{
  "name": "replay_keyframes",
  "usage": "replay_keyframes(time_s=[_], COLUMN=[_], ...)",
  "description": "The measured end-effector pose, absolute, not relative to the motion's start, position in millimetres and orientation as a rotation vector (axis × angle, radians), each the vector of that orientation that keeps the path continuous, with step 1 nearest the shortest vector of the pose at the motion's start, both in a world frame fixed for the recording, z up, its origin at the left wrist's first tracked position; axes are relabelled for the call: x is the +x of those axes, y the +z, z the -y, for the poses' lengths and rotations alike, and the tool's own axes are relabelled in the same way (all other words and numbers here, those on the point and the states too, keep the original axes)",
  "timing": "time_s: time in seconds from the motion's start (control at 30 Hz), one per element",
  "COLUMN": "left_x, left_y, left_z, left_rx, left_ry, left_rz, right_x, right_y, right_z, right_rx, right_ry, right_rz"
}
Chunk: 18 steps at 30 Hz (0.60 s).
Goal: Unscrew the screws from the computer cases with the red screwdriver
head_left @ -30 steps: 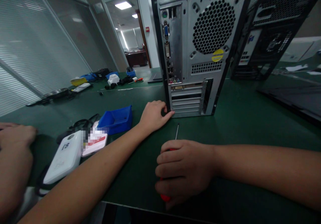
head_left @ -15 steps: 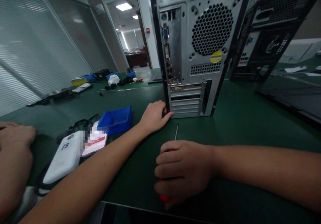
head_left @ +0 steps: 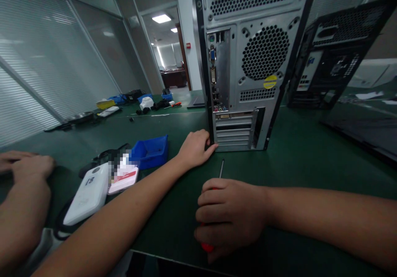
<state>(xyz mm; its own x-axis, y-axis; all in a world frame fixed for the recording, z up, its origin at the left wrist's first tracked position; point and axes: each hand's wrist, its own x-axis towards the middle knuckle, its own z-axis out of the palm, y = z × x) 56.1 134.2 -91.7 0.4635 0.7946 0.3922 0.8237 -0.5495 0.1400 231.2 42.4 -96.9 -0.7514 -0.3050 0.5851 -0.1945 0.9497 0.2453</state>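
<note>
**Head view: hands hold their places at the foot of the computer tower**

Head view, compared with a second ago: the camera has tipped upward a little, so the computer tower (head_left: 248, 61) now shows its power socket at the top, and everything sits slightly lower in the frame. The hands themselves have barely moved.

The left hand (head_left: 195, 148) rests on the green table (head_left: 297, 152) with its fingers curled loosely against the tower's lower left corner — touching the case, gripping nothing. The right hand (head_left: 231, 215) is closed in a fist around the red handle of a screwdriver (head_left: 221, 169), which lies flat on the table just in front of the tower; its thin metal shaft sticks out past the knuckles and points toward the case without reaching it.

Left of the left forearm stands a blue bin (head_left: 150, 152); what it holds cannot be made out from this angle. Beside it lie a white device (head_left: 88, 194) and a card with red print (head_left: 124, 177), over a tangle of black cable (head_left: 105, 157).

At the far left edge another person's hand (head_left: 27, 167) lies flat on the table. A second, black case (head_left: 335, 57) stands behind the tower to the right.
</note>
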Motion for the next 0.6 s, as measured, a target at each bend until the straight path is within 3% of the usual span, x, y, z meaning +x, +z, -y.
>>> replay_keyframes(time_s=[0.3, 0.6], left_x=[60.8, 76.8], left_y=[-81.3, -25.6], left_z=[-127.0, -111.1], left_rx=[-2.611, -2.375], left_ry=[-0.731, -1.49], left_rz=[1.284, 1.119], right_x=[249.6, 294.7], right_y=[-69.8, 40.0], right_z=[-37.0, -20.2], right_rx=[0.287, 0.071], right_ry=[-0.196, -0.39], right_rz=[2.168, 1.925])
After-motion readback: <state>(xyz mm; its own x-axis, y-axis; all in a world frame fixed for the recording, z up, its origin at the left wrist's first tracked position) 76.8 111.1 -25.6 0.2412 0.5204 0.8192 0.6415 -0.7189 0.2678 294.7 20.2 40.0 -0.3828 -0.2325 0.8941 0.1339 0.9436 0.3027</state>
